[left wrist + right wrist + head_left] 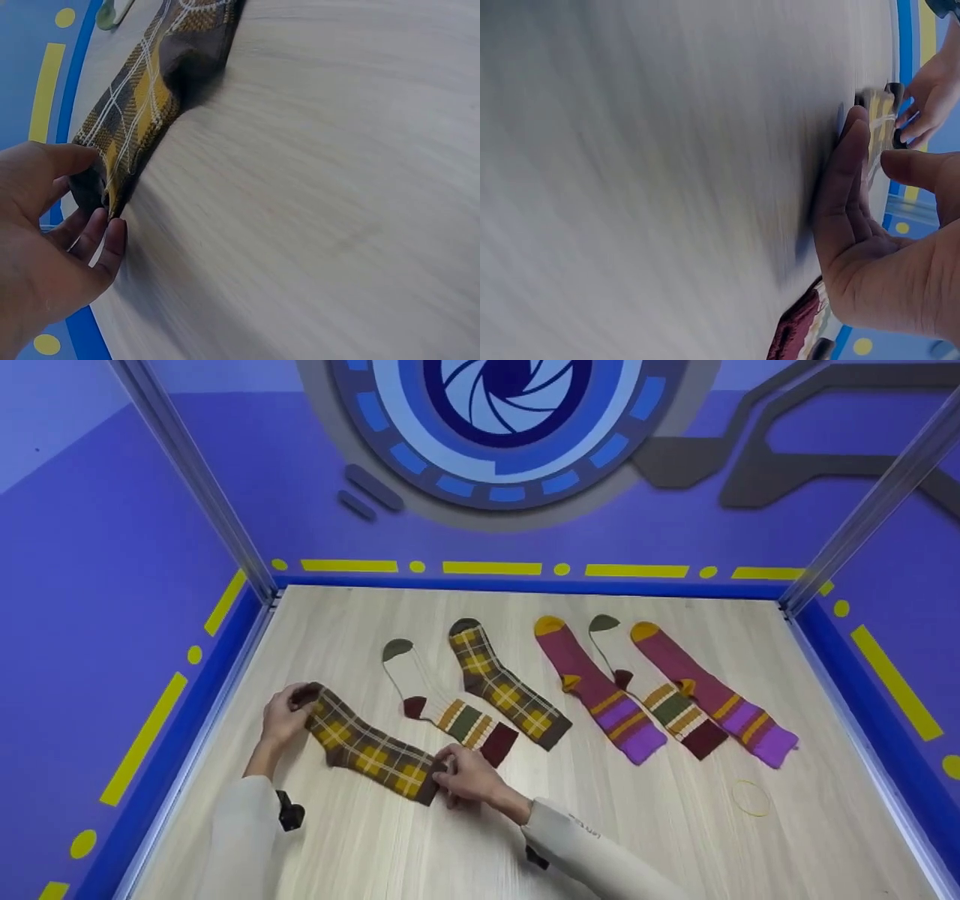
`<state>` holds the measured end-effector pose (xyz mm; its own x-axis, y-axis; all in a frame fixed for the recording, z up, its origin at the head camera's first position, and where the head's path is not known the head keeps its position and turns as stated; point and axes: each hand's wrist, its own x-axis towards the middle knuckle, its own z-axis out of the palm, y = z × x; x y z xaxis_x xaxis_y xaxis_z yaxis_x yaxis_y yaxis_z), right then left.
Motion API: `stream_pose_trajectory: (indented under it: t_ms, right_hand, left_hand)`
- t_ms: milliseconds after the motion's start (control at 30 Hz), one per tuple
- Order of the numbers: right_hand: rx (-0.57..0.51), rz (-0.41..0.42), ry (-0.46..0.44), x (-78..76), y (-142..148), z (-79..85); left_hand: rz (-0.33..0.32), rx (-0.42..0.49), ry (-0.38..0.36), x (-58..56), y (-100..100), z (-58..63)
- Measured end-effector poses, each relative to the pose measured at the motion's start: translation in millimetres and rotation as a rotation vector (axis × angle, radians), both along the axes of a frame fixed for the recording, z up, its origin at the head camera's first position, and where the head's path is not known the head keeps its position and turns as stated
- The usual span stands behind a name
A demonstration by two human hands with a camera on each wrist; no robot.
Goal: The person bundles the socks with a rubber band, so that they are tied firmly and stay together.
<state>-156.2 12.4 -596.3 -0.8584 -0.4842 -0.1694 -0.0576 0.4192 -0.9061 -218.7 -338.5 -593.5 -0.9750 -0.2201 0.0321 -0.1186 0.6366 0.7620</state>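
Observation:
A brown-and-yellow plaid sock [371,746] lies slantwise at the front left of the table. My left hand [283,718] pinches its dark toe end between thumb and fingers; the left wrist view shows the toe fabric [88,184] bunched between them. At the other end, my right hand [466,774] holds the dark cuff [427,791] at its corner. In the right wrist view the right thumb and fingers stand on either side of the plaid knit [877,124]. Just behind the right hand is a cream sock [442,705] with striped ribbing and a maroon cuff.
A second plaid sock [506,686] lies behind. To its right are a maroon-and-purple sock [592,682], another cream sock [671,709], and another maroon-and-purple sock [712,694], partly overlapping. A thin yellow ring [751,798] lies at the right. Blue walls [495,540] enclose the wooden table [600,825].

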Motion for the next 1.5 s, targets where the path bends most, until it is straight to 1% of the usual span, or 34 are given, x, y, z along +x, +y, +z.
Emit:
stream_pose_trajectory:
  t_ms: [233, 367, 467, 567, 667, 733, 833, 900, 1000, 1100, 1133, 1200, 1300, 1367, 1433, 1500]
  right_hand:
    - [0.083, -0.045, 0.048, 1.3, 0.3, -1.9]
    - [0.083, -0.048, 0.059, 3.8, 4.7, -2.5]
    - [0.071, -0.051, 0.064, 6.1, 12.4, -2.0]
    - [0.069, -0.071, 0.116, 8.1, 22.4, -1.5]
    - [0.036, -0.108, 0.166, 10.2, 32.7, -2.0]
    - [-0.010, -0.138, 0.173, 11.2, 38.8, -3.0]
    - [-0.119, -0.182, 0.145, 12.9, 47.7, -4.5]
    - [-0.174, -0.209, 0.110, 15.6, 53.1, 2.7]
    - [-0.264, -0.218, 0.008, 15.1, 66.8, 3.7]
    - [-0.316, -0.190, -0.120, 13.0, 87.1, 3.5]
    - [-0.327, -0.167, -0.159, 10.9, 96.1, -0.6]
    - [-0.315, -0.110, -0.203, 10.3, 115.1, 2.2]
    - [-0.273, -0.027, -0.242, 9.1, 147.3, 7.1]
    - [-0.234, 0.006, -0.262, 7.5, 168.7, 10.4]
    - [-0.196, 0.009, -0.277, 5.1, 187.9, 13.0]
    - [-0.154, -0.001, -0.280, 2.4, 204.0, 15.2]
  left_hand:
    - [0.044, 0.020, -0.051, -1.2, 3.7, 0.9]
    - [0.049, 0.012, -0.053, -0.1, 3.8, 0.4]
    - [0.058, -0.021, -0.045, 2.4, 4.4, 0.6]
    - [0.057, -0.048, -0.020, 5.8, 5.8, 0.9]
    - [0.038, -0.046, -0.001, 9.7, 9.1, 2.0]
    - [0.022, -0.018, 0.000, 12.1, 12.5, 3.3]
    - [-0.004, 0.036, -0.016, 14.5, 19.7, 5.1]
    - [-0.020, 0.084, -0.032, 15.9, 26.0, 6.7]
    - [-0.048, 0.147, -0.054, 18.1, 36.5, 8.7]
    - [-0.094, 0.203, -0.080, 23.2, 47.0, 10.4]
    - [-0.112, 0.221, -0.090, 25.9, 50.7, 11.2]
    - [-0.162, 0.265, -0.128, 32.7, 58.3, 12.7]
    - [-0.277, 0.323, -0.186, 44.4, 71.5, 13.4]
    - [-0.363, 0.367, -0.222, 51.5, 81.3, 11.4]
    - [-0.436, 0.402, -0.250, 57.7, 91.3, 9.0]
    - [-0.486, 0.430, -0.270, 62.8, 101.0, 7.2]
